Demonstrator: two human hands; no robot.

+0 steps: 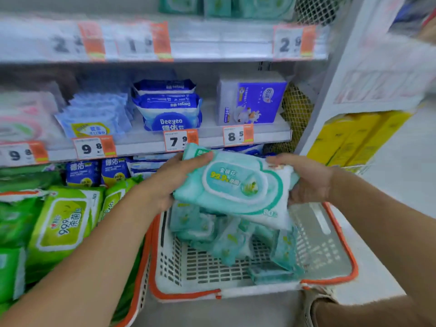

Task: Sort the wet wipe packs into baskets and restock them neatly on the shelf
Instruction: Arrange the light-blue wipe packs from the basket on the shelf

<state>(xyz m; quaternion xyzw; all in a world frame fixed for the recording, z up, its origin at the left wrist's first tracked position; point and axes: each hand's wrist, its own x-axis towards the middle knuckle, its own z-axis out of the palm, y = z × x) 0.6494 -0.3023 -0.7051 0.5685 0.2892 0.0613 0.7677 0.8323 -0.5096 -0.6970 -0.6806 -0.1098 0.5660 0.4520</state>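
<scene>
I hold a large teal wet wipe pack [236, 185] with both hands above a white basket with an orange rim [330, 263]. My left hand [169, 180] grips the pack's left end, thumb on top. My right hand [306, 178] grips its right end. Under the pack, several smaller teal wipe packs [226, 241] lie loose in the basket. The pack is tilted, label facing up.
A second orange-rimmed basket [139, 279] at left holds green wipe packs [61, 223]. The middle shelf [207, 138] carries blue Deeyeo packs [169, 109] and a purple box [252, 102]. More teal packs [224, 5] sit on the top shelf. Yellow packages [354, 138] stand at right.
</scene>
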